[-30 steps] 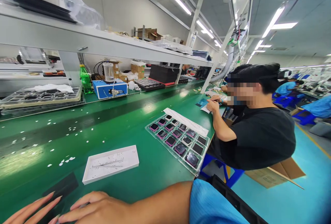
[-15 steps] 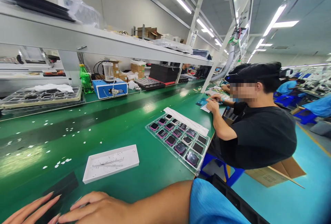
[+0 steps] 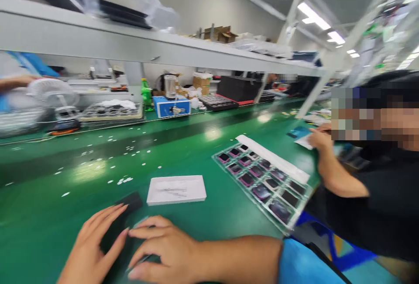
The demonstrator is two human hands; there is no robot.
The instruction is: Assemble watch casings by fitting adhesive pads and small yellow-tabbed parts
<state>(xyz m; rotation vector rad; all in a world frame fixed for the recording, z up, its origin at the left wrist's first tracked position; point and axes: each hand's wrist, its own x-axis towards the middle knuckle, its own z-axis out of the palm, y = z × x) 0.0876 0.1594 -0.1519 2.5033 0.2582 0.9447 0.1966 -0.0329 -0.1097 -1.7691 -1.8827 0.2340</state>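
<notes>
My left hand (image 3: pixel 98 242) lies at the lower left, its fingers stretched out over a dark rectangular pad (image 3: pixel 132 203) on the green bench. Right beside it, my right hand (image 3: pixel 166 242) reaches in from the right with bent fingers. Thin edges of a flat piece (image 3: pixel 141 222) show around its fingers; most of this piece is hidden, and I cannot make out its kind. Just beyond the hands is a shallow white tray (image 3: pixel 153 199) with thin tool-like strips inside.
To the right, a clear plastic tray (image 3: pixel 258 207) carries several square watch-like parts, with a white strip (image 3: pixel 271 155) along it. White scraps (image 3: pixel 124 181) dot the bench. A blue box (image 3: pixel 172 108), a green bottle (image 3: pixel 146 94) and a fan (image 3: pixel 55 96) stand behind. A person in black (image 3: pixel 376 205) sits at right.
The view has swung left, so the bench items appear farther right. Both hands show more fully, and a fan and another person's arm have come into view at left.
</notes>
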